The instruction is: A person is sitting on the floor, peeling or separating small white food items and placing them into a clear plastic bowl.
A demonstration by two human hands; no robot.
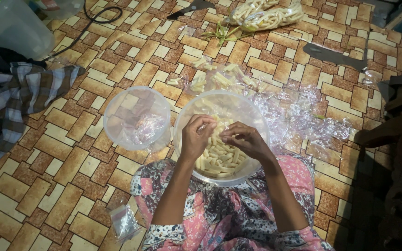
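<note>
A clear round plastic bowl rests on my lap, part-filled with pale yellow stick-shaped pieces. Both hands are inside it, above the pieces. My left hand has its fingers curled together, pinching a small pale piece at the fingertips. Facing it and almost touching, my right hand has its fingers bent on the same small piece. Whether a thin plastic wrap is also held between them I cannot tell.
A clear round lid or second container lies left of the bowl. Crumpled clear plastic and loose pieces lie beyond it. Bagged sticks sit far back. A checked cloth, a small plastic bag and a dark cable lie on the patterned floor.
</note>
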